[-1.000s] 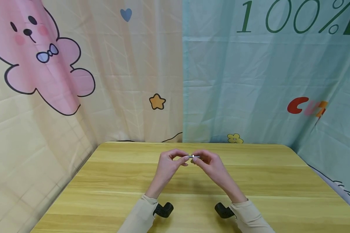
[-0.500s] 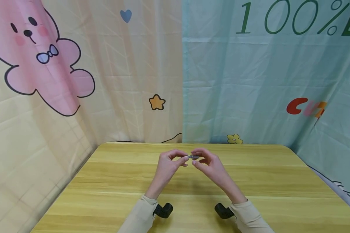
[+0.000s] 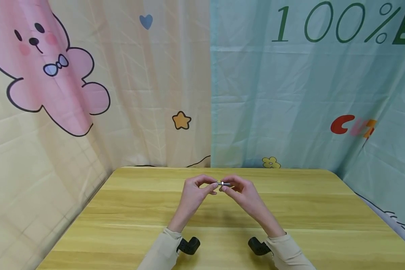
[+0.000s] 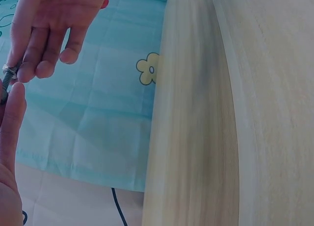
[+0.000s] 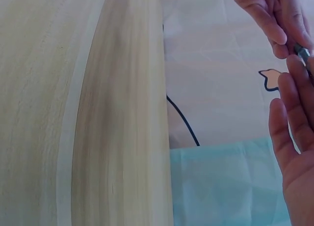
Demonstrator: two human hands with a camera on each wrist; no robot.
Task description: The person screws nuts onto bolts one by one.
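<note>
We've got curtains as backdrop: beige one [image 3: 131, 78] beyond and left of the bolt [image 4: 7, 81], teal one [image 3: 256, 86] beyond and right. Counter [image 3: 131, 210] below the bolt; we see wood grain.

Sleeves [image 3: 287, 249]: one each side of the bolt, on the near side. Left hand [image 3: 197, 189] left of the bolt, thumb and forefinger pinched on its head end. Right hand [image 3: 241, 189] right of the bolt, thumb and finger closed on the nut [image 3: 222, 183]; its other fingers we can't fully make out. Black brackets [image 3: 190, 246] at the wrists, near side of the bolt.

Bolt itself: held up off the counter, between the two hands, lying roughly crosswise in the head view. We read the step as turning the nut on the thread; on or off, we can't tell.

To do it well, we'd keep the left hand as the fixed end: firm pinch on the head, no roll. Turn with right fingertips only, in short strokes, and regrip between them. Nut square to the bolt; if it tilts or binds, we'd back off rather than force it. Main risk for us: a dropped nut, so keep it low over the counter.

Nut: smallest part, round the bolt, thread showing to its right.
</note>
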